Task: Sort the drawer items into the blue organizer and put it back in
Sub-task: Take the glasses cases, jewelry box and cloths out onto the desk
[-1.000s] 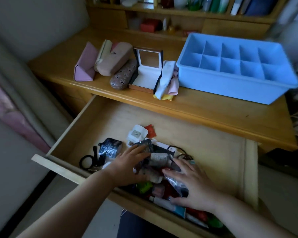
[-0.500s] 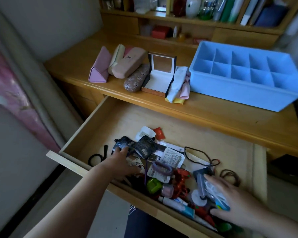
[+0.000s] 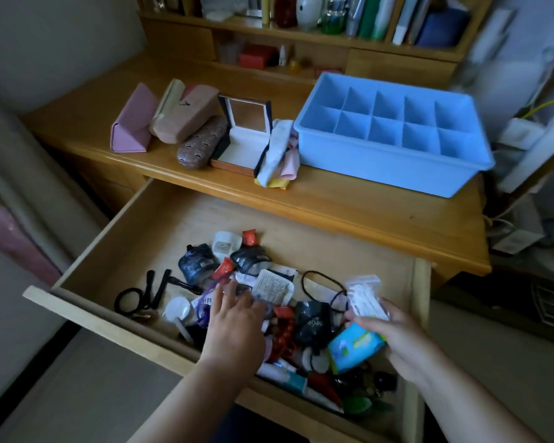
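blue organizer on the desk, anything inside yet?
The blue organizer shows ten compartments, all empty as far as visible. The near row's floors are partly hidden by the front wall.

Your right hand (image 3: 394, 340) grips a blue packet (image 3: 354, 345) and a clear bag (image 3: 367, 297) above the drawer (image 3: 202, 225). Left of that grip, your left hand (image 3: 234, 324) rests with straight fingers on the clutter (image 3: 269, 282). Beyond it, on the desk (image 3: 349, 209), sits the organizer (image 3: 394, 161).

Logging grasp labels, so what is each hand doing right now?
Left hand: open, fingers spread over the drawer items, gripping nothing.
Right hand: holds a clear plastic packet and a blue-green pack.
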Demonstrator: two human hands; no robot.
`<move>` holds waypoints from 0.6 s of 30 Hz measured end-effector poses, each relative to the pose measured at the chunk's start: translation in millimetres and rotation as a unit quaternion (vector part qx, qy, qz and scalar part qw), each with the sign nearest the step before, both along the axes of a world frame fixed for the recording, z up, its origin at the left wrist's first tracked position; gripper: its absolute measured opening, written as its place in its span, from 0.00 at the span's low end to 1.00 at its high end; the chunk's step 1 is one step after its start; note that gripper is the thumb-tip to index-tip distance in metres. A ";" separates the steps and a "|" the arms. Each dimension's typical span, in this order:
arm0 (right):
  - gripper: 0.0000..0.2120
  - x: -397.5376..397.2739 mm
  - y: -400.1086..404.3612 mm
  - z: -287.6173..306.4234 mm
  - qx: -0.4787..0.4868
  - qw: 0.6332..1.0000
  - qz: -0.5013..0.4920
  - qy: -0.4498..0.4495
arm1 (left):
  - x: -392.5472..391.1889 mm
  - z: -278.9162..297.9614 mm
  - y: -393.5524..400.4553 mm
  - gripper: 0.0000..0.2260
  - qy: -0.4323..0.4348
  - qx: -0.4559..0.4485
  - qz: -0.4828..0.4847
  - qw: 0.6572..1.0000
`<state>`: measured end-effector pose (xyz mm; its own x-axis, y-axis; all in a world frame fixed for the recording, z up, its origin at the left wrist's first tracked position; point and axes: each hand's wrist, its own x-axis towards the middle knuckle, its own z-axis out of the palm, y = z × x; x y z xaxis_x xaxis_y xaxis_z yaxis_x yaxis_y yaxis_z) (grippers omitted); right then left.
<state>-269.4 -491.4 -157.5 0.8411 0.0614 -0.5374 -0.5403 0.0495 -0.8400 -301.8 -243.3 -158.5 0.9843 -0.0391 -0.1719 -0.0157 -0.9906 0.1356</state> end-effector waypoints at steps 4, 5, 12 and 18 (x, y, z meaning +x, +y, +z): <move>0.10 -1.5 -8.2 3.5 0.060 0.997 -0.017 0.043 | 4.6 -3.1 -9.7 0.25 0.062 -0.095 -0.056 0.992; 0.09 -1.7 -8.6 5.5 0.050 0.998 -0.011 0.034 | 5.2 -2.7 -11.6 0.25 0.076 -0.135 -0.067 0.986; 0.07 4.4 -3.0 30.1 -0.069 0.993 0.049 -0.085 | 8.9 -1.8 -38.9 0.18 -0.038 -0.252 -0.098 0.962; 0.11 72.4 -13.5 109.3 -0.019 0.975 -0.072 -0.211 | 25.3 -8.7 -16.5 0.15 -0.093 -0.243 -0.078 0.962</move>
